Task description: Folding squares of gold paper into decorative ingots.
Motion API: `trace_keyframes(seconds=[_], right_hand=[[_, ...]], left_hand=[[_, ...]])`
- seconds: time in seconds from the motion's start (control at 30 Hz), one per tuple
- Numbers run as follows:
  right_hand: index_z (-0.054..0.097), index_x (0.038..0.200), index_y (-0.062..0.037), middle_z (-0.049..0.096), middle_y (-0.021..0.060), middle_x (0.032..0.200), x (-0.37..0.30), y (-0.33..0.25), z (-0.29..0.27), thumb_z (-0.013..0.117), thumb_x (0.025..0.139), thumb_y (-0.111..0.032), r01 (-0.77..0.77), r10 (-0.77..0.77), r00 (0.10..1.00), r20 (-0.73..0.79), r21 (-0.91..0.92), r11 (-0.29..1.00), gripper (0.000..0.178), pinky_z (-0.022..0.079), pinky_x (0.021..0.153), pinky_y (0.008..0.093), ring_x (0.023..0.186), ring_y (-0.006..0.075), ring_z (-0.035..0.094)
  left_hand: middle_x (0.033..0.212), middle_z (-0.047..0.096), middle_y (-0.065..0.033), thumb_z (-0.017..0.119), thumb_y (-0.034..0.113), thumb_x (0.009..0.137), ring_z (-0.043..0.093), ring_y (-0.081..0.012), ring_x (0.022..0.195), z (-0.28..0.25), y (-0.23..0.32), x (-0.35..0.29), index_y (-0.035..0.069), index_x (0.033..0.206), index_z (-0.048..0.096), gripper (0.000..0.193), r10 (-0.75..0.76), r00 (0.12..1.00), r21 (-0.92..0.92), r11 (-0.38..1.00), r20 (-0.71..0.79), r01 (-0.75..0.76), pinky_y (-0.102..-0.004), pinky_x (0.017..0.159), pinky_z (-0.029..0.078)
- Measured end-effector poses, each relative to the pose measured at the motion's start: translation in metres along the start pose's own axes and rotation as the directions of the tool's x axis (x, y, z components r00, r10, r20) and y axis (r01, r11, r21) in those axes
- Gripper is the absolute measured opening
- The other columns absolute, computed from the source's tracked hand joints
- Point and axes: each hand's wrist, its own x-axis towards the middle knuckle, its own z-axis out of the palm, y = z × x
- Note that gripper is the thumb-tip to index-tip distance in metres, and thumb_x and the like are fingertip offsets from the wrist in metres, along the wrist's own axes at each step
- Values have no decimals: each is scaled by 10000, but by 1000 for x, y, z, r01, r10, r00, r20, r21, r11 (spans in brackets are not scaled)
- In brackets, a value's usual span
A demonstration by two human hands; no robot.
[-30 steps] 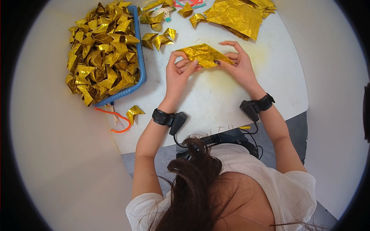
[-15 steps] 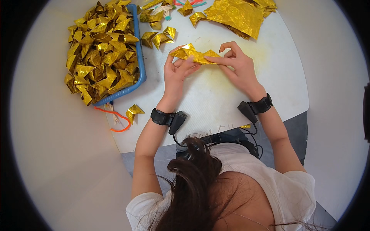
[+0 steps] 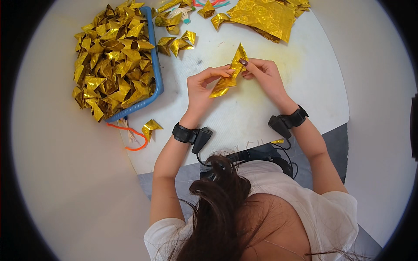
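White bench (image 3: pixel 305 95) bearing a blue basket (image 3: pixel 157 78) heaped with folded gold pieces (image 3: pixel 113 61). Well right of the basket, stacked gold sheets (image 3: pixel 263 19). Also right of it, both hands, left (image 3: pixel 201 89) and right (image 3: pixel 269 80), fingertips nearly closed, pinching one folded gold strip (image 3: pixel 228 80). Near the basket's lower end, a loose gold piece (image 3: pixel 150 128) and an orange stem (image 3: pixel 136 149).

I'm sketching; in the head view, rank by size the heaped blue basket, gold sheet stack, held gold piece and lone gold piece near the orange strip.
1. Heaped blue basket
2. Gold sheet stack, partly out of frame
3. Held gold piece, perhaps nearer the camera
4. Lone gold piece
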Motion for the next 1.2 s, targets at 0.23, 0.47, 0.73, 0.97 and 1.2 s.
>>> trace_keyframes(seconds=[0.23, 0.47, 0.73, 0.97, 1.2], right_hand=[[649, 1099, 23, 676, 63, 873, -2, -3, 6, 613, 905, -148, 45, -41, 991, -125, 28, 999, 261, 486, 651, 205, 746, 64, 608], [641, 1125, 3, 679, 72, 985, -5, -8, 10, 579, 901, -57, 134, -134, 991, -4, 38, 990, 240, 514, 755, 223, 848, 86, 626], [676, 1071, -2, 659, 64, 1043, -6, -8, 8, 572, 849, 27, 169, -172, 985, 15, 128, 977, 247, 520, 778, 236, 905, 106, 620], [716, 1032, -81, 612, 47, 1030, -8, -21, 0, 600, 815, 23, 372, -364, 928, 78, -218, 902, 267, 519, 765, 218, 872, 116, 610], [730, 994, -102, 632, 71, 1041, -7, -31, -5, 634, 770, 5, 531, -498, 840, 213, -508, 678, 267, 512, 783, 275, 875, 157, 635]], left_hand=[[1072, 666, -115, 693, -53, 768, 610, -217, 1075, 14, 10, -2, -15, 1046, 631, 287, 8, 997, 235, 972, 72, -24, -351, 961, 480], [1064, 653, -125, 657, 21, 855, 632, -183, 979, 10, -6, -5, -22, 1089, 577, 251, -265, 936, -290, 937, -231, 193, -318, 869, 536], [1155, 612, -169, 567, 117, 935, 609, -210, 1060, 11, -5, -4, 35, 1174, 492, 263, -312, 936, -543, 821, -165, 178, -347, 927, 512], [1192, 588, -159, 555, 128, 934, 601, -234, 1081, 12, 7, -1, 55, 1155, 495, 240, -280, 951, -473, 861, -134, 187, -385, 923, 514], [1149, 611, -163, 543, 135, 929, 631, -253, 1025, 6, 2, -1, 38, 1089, 557, 187, -339, 932, -471, 848, -130, 243, -404, 901, 526]])
